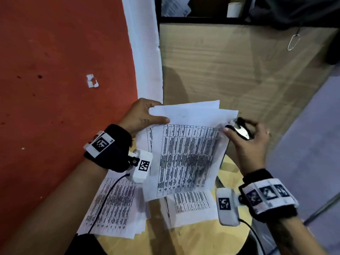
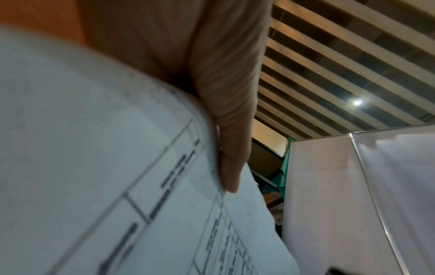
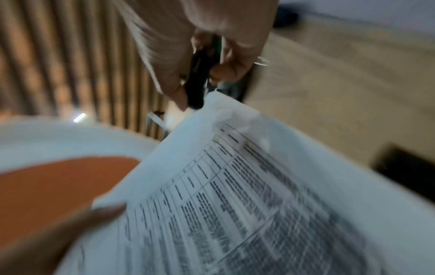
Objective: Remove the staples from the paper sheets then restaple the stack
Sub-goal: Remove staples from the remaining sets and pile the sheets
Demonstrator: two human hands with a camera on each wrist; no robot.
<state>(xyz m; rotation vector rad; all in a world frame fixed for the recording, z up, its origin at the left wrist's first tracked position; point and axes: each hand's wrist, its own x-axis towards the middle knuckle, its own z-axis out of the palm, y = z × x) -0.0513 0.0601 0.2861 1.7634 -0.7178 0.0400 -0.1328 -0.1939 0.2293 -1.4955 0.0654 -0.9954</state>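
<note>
The sheets (image 1: pixel 185 153) were pinched at one top corner by the left hand (image 1: pixel 141 115); the stapler (image 1: pixel 239 128), gripped by the right hand (image 1: pixel 252 138), was at the opposite corner.

Both forearms reach forward, wrists banded. The left hand (image 1: pixel 141 115) pinches the paper stack (image 1: pixel 185 151) at its far-left corner; the right hand (image 1: pixel 248 138) grips a stapler (image 1: pixel 239 130) at the stack's far-right corner.

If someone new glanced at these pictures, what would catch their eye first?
Probably the stack of printed sheets held up mid-frame, the left hand pinching its top-left corner. Next, the right hand working a black and metal tool at the top-right corner, then the orange wall on the left.
</note>
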